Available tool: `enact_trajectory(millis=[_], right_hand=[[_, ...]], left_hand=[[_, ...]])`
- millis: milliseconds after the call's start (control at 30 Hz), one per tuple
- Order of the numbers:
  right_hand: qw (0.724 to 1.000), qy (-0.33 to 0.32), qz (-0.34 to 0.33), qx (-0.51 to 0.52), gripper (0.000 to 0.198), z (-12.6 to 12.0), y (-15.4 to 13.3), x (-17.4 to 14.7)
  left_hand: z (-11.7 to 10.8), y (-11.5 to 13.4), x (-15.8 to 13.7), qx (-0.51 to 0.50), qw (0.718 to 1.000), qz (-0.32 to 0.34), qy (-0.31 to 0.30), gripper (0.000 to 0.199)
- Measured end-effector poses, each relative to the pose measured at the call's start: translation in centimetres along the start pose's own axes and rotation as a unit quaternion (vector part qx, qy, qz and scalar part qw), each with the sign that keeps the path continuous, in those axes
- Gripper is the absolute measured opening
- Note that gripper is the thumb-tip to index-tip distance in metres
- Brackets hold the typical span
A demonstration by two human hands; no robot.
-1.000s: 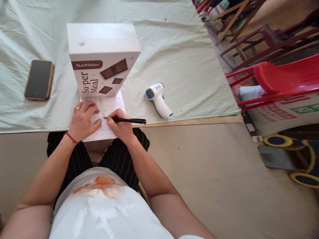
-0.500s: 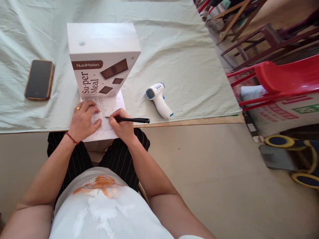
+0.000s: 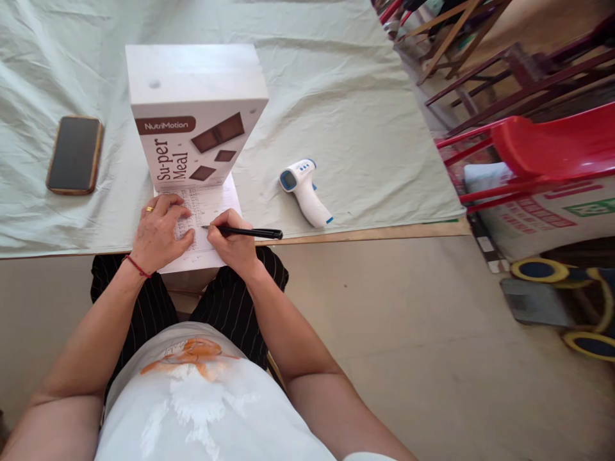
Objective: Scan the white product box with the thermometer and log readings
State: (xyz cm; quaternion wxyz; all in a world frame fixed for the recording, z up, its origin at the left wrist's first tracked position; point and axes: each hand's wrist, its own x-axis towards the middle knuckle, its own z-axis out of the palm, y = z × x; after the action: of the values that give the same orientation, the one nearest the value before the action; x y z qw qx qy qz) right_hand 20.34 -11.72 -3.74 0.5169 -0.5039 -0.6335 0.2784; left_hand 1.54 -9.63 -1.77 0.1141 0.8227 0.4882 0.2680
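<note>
My right hand (image 3: pixel 234 242) is closed around a black pen (image 3: pixel 262 233), its tip down on a white sheet of paper (image 3: pixel 211 253) with lines of writing. Spread over the left part of that sheet, my left hand (image 3: pixel 161 232) lies with its fingers apart. The paper hangs a little past the table's near edge. Directly behind both hands stands a tall white box (image 3: pixel 202 137) marked "NutriMotion Su-per Meal", covering the far part of the paper. To the right of the pen lies a white and blue infrared thermometer (image 3: pixel 306 192).
A phone in a brown case (image 3: pixel 74 155) lies on the left of the table, on a pale green cloth (image 3: pixel 355 115). Past the table's right edge are a red plastic chair (image 3: pixel 552 150), a white printed sack (image 3: pixel 538 208) and wooden frames (image 3: pixel 523 77).
The pen's back end has swung slightly left and down as my right hand shifts a little. My left hand stays on the paper; the whole view has drifted slightly.
</note>
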Motion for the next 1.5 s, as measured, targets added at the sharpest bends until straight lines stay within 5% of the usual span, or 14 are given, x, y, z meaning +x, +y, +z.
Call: enact_trajectory(millis=[733, 1000, 1167, 1333, 1500], right_hand=[[0.999, 0.009, 0.02, -0.023, 0.013, 0.1, 0.0, -0.1], [0.997, 0.077, -0.002, -0.031, 0.009, -0.7, 0.6, -0.1], [0.987, 0.046, -0.062, -0.141, 0.025, -2.4, 2.4, 0.9], [0.976, 0.002, -0.052, -0.213, 0.051, -3.5, 4.3, 1.8], [0.974, -0.023, -0.037, -0.223, 0.05, -3.6, 4.3, 1.5]], left_hand=[[-0.1, 0.0, 0.1, -0.003, 1.0, -0.002, -0.008, 0.021], [-0.1, 0.1, 0.1, -0.008, 1.0, -0.002, -0.007, 0.02], [0.0, -0.1, 0.1, -0.002, 1.0, 0.001, -0.003, 0.017], [0.0, 0.0, 0.2, -0.013, 1.0, 0.009, -0.001, 0.019], [0.4, -1.0, -0.2, -0.058, 0.996, -0.026, 0.056, 0.026]])
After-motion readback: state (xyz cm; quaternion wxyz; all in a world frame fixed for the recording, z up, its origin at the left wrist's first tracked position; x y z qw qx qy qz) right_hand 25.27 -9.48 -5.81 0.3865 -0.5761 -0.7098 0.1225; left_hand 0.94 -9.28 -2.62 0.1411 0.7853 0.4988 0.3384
